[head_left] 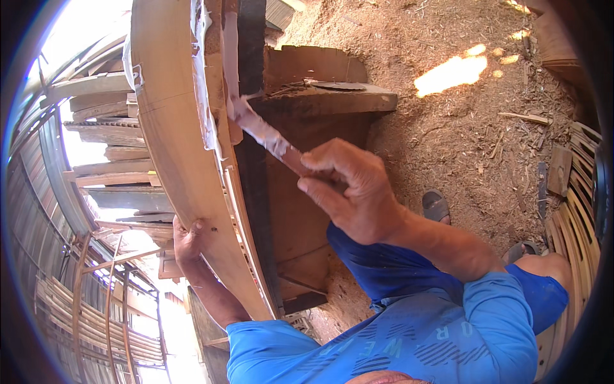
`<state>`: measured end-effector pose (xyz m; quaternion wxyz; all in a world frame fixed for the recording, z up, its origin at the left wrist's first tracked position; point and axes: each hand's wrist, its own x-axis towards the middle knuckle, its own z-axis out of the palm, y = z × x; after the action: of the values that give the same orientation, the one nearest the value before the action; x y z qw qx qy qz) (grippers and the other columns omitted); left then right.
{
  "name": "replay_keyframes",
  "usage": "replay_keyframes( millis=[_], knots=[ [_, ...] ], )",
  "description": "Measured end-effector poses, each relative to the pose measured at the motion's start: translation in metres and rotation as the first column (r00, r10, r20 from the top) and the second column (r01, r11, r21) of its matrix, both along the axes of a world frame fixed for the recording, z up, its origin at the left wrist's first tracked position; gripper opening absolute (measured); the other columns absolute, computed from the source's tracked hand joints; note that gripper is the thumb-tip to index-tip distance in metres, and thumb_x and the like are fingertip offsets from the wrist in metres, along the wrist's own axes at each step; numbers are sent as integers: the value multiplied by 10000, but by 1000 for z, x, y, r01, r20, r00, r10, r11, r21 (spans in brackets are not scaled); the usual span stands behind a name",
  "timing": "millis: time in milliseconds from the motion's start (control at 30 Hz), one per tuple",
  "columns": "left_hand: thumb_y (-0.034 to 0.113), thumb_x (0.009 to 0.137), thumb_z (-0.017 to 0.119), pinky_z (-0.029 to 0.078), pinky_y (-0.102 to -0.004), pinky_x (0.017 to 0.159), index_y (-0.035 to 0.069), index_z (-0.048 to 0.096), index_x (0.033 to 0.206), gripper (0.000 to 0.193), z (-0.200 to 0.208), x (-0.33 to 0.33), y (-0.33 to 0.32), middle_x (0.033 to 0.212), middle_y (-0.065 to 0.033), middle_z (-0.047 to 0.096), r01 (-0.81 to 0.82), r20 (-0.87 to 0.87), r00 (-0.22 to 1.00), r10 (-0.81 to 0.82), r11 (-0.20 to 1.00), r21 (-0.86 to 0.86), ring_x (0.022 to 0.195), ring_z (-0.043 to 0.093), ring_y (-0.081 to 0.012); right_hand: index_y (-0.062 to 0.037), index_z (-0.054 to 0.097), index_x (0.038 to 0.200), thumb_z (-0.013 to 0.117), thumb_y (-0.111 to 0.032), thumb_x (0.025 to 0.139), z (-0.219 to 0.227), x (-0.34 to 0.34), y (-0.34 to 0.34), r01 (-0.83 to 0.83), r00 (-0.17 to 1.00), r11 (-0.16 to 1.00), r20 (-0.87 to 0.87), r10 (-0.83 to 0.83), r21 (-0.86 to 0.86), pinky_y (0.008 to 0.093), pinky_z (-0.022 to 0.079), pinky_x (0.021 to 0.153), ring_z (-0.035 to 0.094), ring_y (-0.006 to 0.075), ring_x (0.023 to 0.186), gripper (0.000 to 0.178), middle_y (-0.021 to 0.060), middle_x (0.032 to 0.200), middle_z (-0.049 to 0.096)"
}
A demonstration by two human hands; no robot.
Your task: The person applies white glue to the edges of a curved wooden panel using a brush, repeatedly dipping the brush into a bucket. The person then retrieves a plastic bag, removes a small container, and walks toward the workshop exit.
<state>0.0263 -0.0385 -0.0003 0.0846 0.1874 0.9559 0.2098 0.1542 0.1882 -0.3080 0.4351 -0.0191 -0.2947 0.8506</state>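
Pinched between the thumb and fingers of my right hand (355,192) is a thin flat stick (265,136), its far end smeared with whitish glue. That end rests at the edge of a brown wooden strip (231,64), which carries a pale smear too. My left hand (187,240) grips the outer edge of a long curved wooden board (169,121), thumb on its face and the other fingers hidden behind. A thick, uneven line of white glue (203,83) runs along the board's inner edge.
Beside the board stands a dark-edged wooden bench (254,179) with a projecting ledge (345,99). Sawdust and shavings cover the ground (441,134). Stacked planks (109,137) lie at left, and curved wooden slats (575,237) at right. My sandalled feet are below.
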Motion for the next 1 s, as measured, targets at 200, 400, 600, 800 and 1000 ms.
replay_keyframes(
  millis=[200, 400, 600, 800, 1000],
  knots=[
    [412, 741, 865, 512, -272, 723, -7, 545, 1176, 684, 2, -1, -5, 975, -38, 638, 30, -10, 999, -31, 999, -12, 855, 619, -126, -10, 569, 998, 679, 35, 823, -1, 1, -22, -113, 992, 989, -67, 107, -96, 339, 501, 663, 644, 249, 753, 212, 142, 864, 624],
    [379, 745, 868, 513, -280, 745, 2, 538, 1188, 669, -3, -2, -3, 993, -46, 644, 23, -69, 997, -23, 1000, 8, 861, 619, -131, -29, 458, 1153, 566, 71, 926, -5, -3, -11, -214, 946, 951, -289, 145, -223, 254, 475, 797, 535, 62, 877, 270, 62, 1035, 562],
    [368, 737, 875, 515, -293, 778, -8, 532, 1208, 694, 2, -4, -4, 1000, -51, 649, 15, -28, 999, -16, 1000, -18, 877, 626, -146, -18, 462, 1178, 585, 39, 941, 22, 19, 8, -451, 839, 836, -467, 278, -313, 289, 536, 847, 619, 120, 979, 273, 114, 1074, 635],
    [420, 726, 873, 518, -282, 734, -13, 544, 1197, 719, -3, 1, 8, 982, -45, 645, 7, -27, 1000, -8, 999, -41, 855, 626, -134, -52, 474, 1143, 618, 60, 923, 51, 38, -6, -612, 717, 765, -549, 429, -202, 304, 561, 844, 642, 136, 1002, 286, 119, 1067, 654],
    [445, 734, 862, 510, -269, 693, -14, 561, 1163, 697, -2, 4, 10, 954, -42, 640, 19, -3, 1000, -19, 998, -63, 825, 616, -119, -37, 486, 1144, 604, 20, 947, 45, 37, -10, -714, 634, 667, -600, 488, -212, 279, 559, 786, 648, 125, 906, 237, 114, 1031, 655]
  ],
)
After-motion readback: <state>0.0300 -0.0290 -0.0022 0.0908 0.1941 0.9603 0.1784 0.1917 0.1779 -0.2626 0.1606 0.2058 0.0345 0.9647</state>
